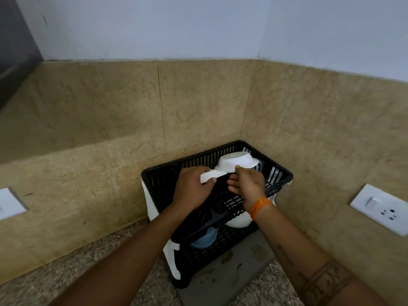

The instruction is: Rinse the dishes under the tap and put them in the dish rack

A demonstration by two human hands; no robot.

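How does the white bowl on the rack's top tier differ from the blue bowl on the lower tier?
The white bowl sits upside down at the back of the top tier, in full view; the blue bowl is on the lower tier, mostly hidden beneath the upper shelf. The right hand touches the white bowl's rim; nothing touches the blue bowl. Both sit in the black dish rack.

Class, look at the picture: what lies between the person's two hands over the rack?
In the head view, a white dish spans from left hand to right hand.
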